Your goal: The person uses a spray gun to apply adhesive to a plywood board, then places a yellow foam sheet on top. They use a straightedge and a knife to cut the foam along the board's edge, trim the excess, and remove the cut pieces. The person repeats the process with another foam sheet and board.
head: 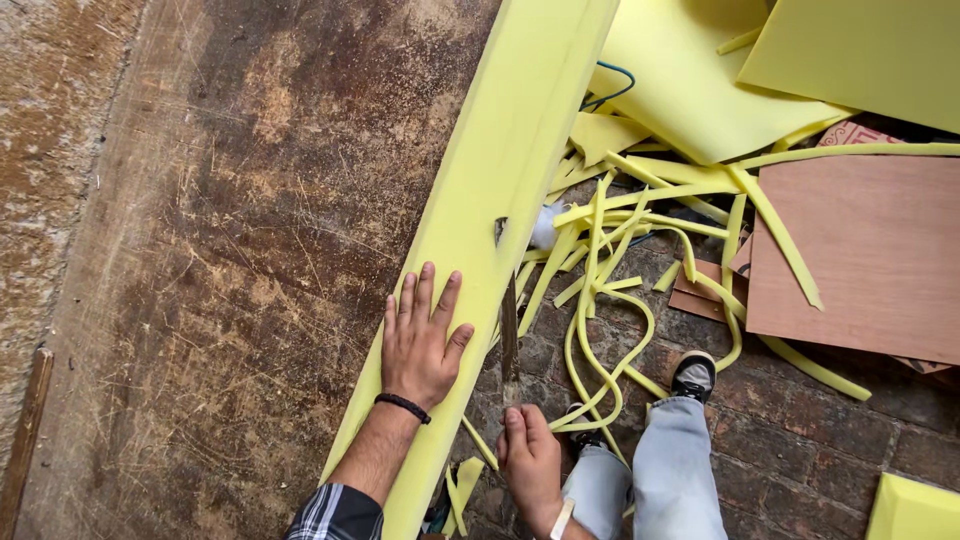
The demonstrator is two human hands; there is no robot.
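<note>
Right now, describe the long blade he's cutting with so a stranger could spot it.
Start at the worn brown wooden worktable, then its right edge, where a thick yellow foam slab lies under the flat left hand. The dark narrow blade rises from the right hand, straight and rigid among limp yellow foam strips.

Two hands show: the left hand [420,345] and the right hand [530,460]. One long yellow foam slab [500,150] lies on one worn tabletop [230,250], with one blade [508,320] beside it. Past the edge are two large foam sheets [690,90], one brown board [870,255], one small foam block [912,508] and many thin foam strips [600,290], too tangled to count.
</note>
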